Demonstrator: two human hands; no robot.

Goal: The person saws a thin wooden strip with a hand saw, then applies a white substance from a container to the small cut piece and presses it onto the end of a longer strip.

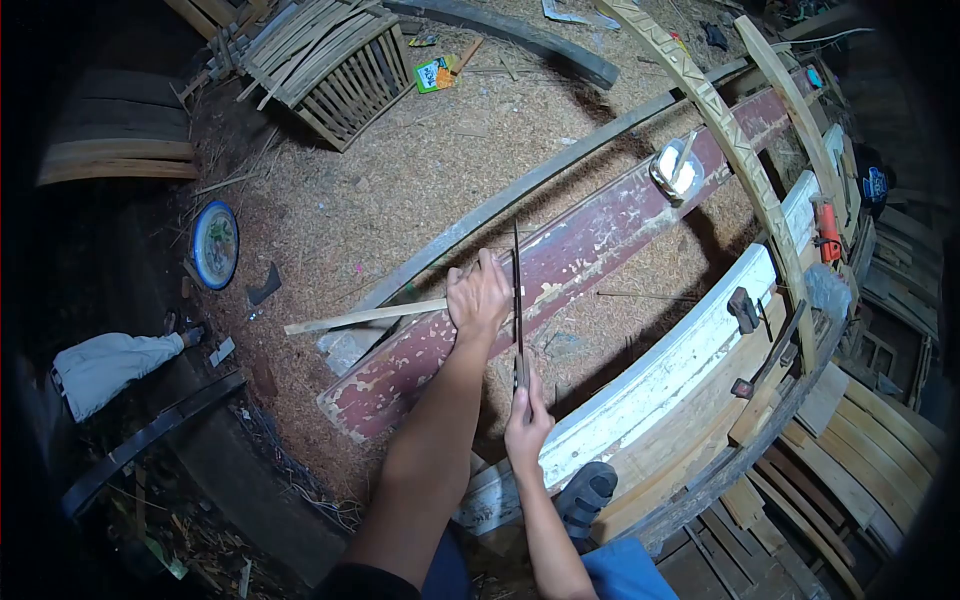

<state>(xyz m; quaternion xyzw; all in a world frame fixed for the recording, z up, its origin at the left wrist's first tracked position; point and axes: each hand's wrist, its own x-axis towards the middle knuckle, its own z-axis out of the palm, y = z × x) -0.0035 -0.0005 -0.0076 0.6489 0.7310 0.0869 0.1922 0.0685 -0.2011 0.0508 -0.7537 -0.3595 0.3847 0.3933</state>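
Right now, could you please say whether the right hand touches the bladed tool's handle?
Touching. The head view shows the right hand wrapped around the handle.

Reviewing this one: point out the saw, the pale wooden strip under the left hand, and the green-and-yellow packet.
Saw (518,300): head view, on the dark blade.
Wooden strip (367,316): head view, mid-length of its uncovered part.
Packet (432,76): head view, on its printed face.

Strip (370,318): over the board (590,242), under the left hand (478,297)
Tub (657,180): on the board, farther right
Basin (197,250): left
Crate (360,90): far left
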